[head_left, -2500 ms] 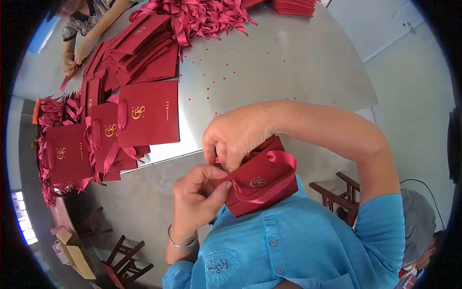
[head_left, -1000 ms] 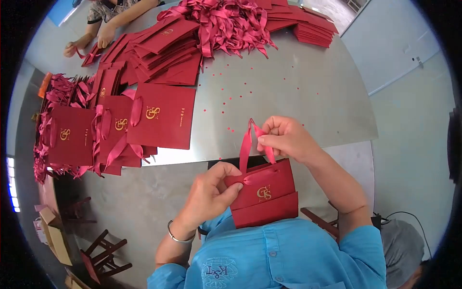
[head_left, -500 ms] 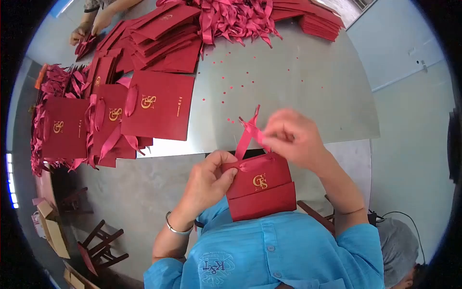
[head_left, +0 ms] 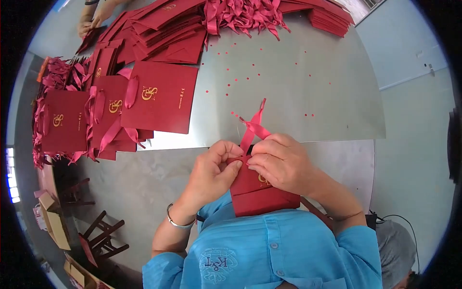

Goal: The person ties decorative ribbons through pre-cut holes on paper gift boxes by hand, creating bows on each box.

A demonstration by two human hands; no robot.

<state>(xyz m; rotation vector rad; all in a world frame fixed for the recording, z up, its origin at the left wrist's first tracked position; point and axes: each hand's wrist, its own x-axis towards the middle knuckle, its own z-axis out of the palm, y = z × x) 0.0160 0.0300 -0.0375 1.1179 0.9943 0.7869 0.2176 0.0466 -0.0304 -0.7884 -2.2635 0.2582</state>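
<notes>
Head view shows your left hand and right hand pinched shut on the shiny dark-red ribbon, holding the small dark-red paper bag steady against your chest, just under both hands.

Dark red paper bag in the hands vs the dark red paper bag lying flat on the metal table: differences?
The held dark red paper bag rests against the blue shirt, pinched by the left hand and right hand; the flat dark red paper bag lies untouched on the grey metal table. The held bag's ribbon ends stick up loose; the flat bag's ribbon handle forms a loop. Both carry a gold logo.
</notes>
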